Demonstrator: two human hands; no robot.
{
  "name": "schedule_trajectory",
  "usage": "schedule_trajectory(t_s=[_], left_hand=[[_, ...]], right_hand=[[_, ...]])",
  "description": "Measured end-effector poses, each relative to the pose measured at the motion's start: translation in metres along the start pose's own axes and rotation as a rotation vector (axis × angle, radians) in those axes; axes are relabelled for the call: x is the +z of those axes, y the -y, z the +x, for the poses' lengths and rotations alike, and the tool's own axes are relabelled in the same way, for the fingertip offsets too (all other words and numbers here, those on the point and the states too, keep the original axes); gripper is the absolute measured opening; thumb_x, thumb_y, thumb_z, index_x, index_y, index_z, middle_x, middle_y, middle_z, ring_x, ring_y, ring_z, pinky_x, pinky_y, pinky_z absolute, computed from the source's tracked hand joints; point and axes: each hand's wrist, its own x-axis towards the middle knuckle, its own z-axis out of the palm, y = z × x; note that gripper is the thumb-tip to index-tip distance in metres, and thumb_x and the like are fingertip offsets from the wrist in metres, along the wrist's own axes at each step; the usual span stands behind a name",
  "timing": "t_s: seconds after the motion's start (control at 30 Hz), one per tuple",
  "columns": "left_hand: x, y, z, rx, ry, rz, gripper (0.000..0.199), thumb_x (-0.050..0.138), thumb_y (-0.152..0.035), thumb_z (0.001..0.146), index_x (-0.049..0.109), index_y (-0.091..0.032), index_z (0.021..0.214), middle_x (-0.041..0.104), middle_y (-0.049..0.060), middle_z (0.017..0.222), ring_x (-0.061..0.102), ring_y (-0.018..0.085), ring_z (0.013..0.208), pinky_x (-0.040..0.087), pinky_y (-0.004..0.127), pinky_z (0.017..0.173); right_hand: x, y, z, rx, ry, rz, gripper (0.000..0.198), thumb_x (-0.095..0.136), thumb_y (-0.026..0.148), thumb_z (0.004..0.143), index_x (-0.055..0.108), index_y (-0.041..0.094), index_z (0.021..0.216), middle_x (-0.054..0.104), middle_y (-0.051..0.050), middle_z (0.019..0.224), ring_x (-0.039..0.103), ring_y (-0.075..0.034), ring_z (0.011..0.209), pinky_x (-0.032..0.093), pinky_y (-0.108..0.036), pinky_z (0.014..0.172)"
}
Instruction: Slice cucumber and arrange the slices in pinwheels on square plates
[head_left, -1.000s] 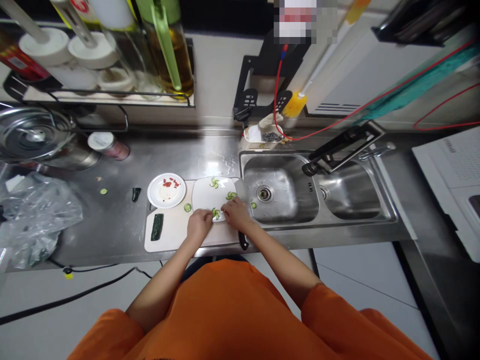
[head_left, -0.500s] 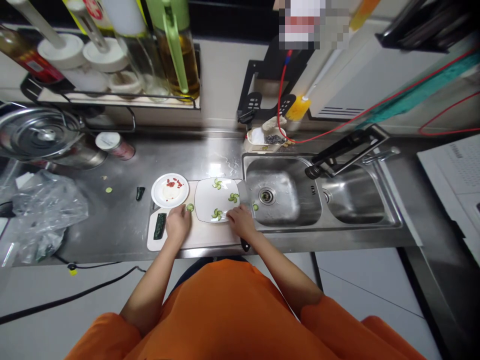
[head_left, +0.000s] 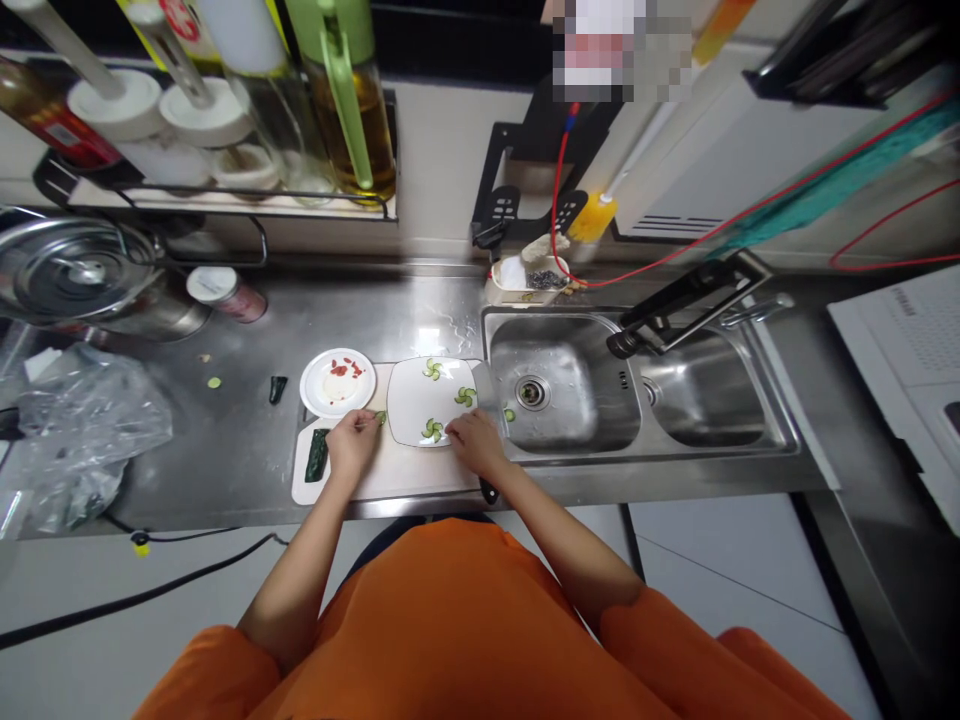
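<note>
My left hand (head_left: 352, 442) is at the left edge of a white square plate (head_left: 416, 395), its fingertips pinching some thin green cucumber slices (head_left: 381, 417). My right hand (head_left: 478, 440) is over the plate's lower right corner, fingers curled together; what they hold, if anything, is too small to make out. Three pinwheels of cucumber slices (head_left: 433, 430) lie on the plate, which rests on a pale cutting board (head_left: 405, 475). A piece of dark cucumber (head_left: 316, 455) lies on the board's left end. Beside my right hand is a knife (head_left: 489, 491), partly hidden, with a black handle.
A round white plate (head_left: 308, 385) with small red pieces stands behind my left hand. A cucumber end (head_left: 277, 389) and a slice (head_left: 214, 382) lie on the steel counter. To the right is a double sink (head_left: 570, 375); a plastic bag (head_left: 97, 410) lies far left.
My left fingers have closed on the cucumber slices at the plate's left edge and tilted them up. My right hand has shifted slightly left over the plate's corner.
</note>
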Motion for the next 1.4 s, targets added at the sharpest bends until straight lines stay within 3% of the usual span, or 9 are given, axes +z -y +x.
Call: schedule_trajectory(t_s=[0.23, 0.33, 0.5, 0.73, 0.87, 1.03, 1.13, 1.27, 1.4], left_hand=[[-0.002, -0.018, -0.001, -0.07, 0.215, -0.436, 0.034, 0.072, -0.043, 0.063, 0.066, -0.015, 0.082, 0.062, -0.001, 0.067, 0.052, 0.009, 0.059, 0.039, 0.022, 0.059], [0.005, -0.03, -0.003, -0.082, 0.313, -0.611, 0.037, 0.077, -0.042, 0.058, 0.065, -0.014, 0.079, 0.06, -0.002, 0.064, 0.049, 0.007, 0.056, 0.037, 0.02, 0.056], [0.007, -0.045, -0.006, -0.192, 0.406, -0.781, 0.032, 0.079, -0.032, 0.057, 0.061, -0.014, 0.077, 0.055, -0.005, 0.057, 0.043, 0.004, 0.048, 0.033, 0.017, 0.047], [0.004, -0.043, -0.005, -0.571, 0.623, -1.037, 0.017, 0.063, -0.028, 0.081, 0.058, -0.013, 0.087, 0.066, 0.007, 0.078, 0.061, 0.009, 0.062, 0.046, 0.015, 0.05], [0.008, -0.041, -0.003, -0.622, 0.742, -1.08, 0.016, 0.056, -0.029, 0.088, 0.057, -0.013, 0.085, 0.064, 0.006, 0.073, 0.058, 0.007, 0.056, 0.048, 0.015, 0.048], [0.011, -0.039, 0.001, -0.586, 0.691, -1.114, 0.004, 0.06, -0.016, 0.082, 0.06, -0.013, 0.084, 0.061, 0.002, 0.068, 0.055, 0.005, 0.054, 0.046, 0.013, 0.048], [0.011, -0.037, 0.006, -0.515, 0.58, -1.055, 0.016, 0.067, -0.013, 0.074, 0.063, -0.013, 0.089, 0.061, 0.001, 0.067, 0.055, 0.005, 0.053, 0.042, 0.013, 0.046], [0.015, -0.031, 0.015, -0.341, 0.361, -0.794, 0.025, 0.074, -0.023, 0.064, 0.065, -0.012, 0.085, 0.062, 0.0, 0.064, 0.055, 0.007, 0.055, 0.039, 0.016, 0.048], [0.018, -0.025, 0.023, -0.103, 0.216, -0.409, 0.024, 0.068, -0.032, 0.065, 0.07, -0.016, 0.082, 0.066, 0.001, 0.067, 0.055, 0.01, 0.059, 0.042, 0.022, 0.059]], right_hand=[[-0.014, 0.016, 0.039, -0.128, -0.136, 0.26, 0.018, 0.057, 0.022, 0.087, 0.067, 0.019, 0.101, 0.068, -0.004, 0.1, 0.053, -0.017, 0.095, 0.031, -0.031, 0.093], [-0.022, 0.029, 0.05, -0.131, -0.146, 0.395, 0.019, 0.061, 0.026, 0.085, 0.069, 0.021, 0.101, 0.069, -0.003, 0.101, 0.052, -0.018, 0.099, 0.034, -0.03, 0.09], [-0.029, 0.04, 0.055, -0.059, -0.117, 0.506, 0.011, 0.061, 0.024, 0.081, 0.072, 0.022, 0.084, 0.068, -0.001, 0.079, 0.052, -0.019, 0.095, 0.037, -0.027, 0.078], [-0.035, 0.041, 0.053, -0.115, -0.107, 0.588, 0.012, 0.059, 0.021, 0.081, 0.07, 0.019, 0.076, 0.068, 0.001, 0.074, 0.054, -0.014, 0.082, 0.037, -0.025, 0.078], [-0.04, 0.041, 0.053, -0.158, -0.059, 0.608, 0.011, 0.06, 0.022, 0.081, 0.07, 0.019, 0.075, 0.068, 0.001, 0.076, 0.054, -0.013, 0.079, 0.037, -0.024, 0.078], [-0.038, 0.038, 0.057, -0.188, -0.062, 0.612, 0.013, 0.059, 0.021, 0.08, 0.07, 0.018, 0.074, 0.068, 0.001, 0.075, 0.054, -0.012, 0.076, 0.038, -0.024, 0.077], [-0.033, 0.036, 0.065, -0.166, -0.034, 0.609, 0.014, 0.057, 0.02, 0.081, 0.069, 0.018, 0.074, 0.068, 0.001, 0.077, 0.056, -0.011, 0.075, 0.039, -0.023, 0.073], [-0.028, 0.037, 0.079, -0.056, -0.003, 0.486, 0.013, 0.057, 0.021, 0.079, 0.069, 0.019, 0.073, 0.068, 0.001, 0.077, 0.057, -0.012, 0.075, 0.04, -0.022, 0.068], [-0.022, 0.045, 0.094, 0.059, 0.027, 0.331, 0.015, 0.055, 0.02, 0.08, 0.069, 0.019, 0.077, 0.069, -0.001, 0.081, 0.058, -0.014, 0.076, 0.04, -0.023, 0.065]])
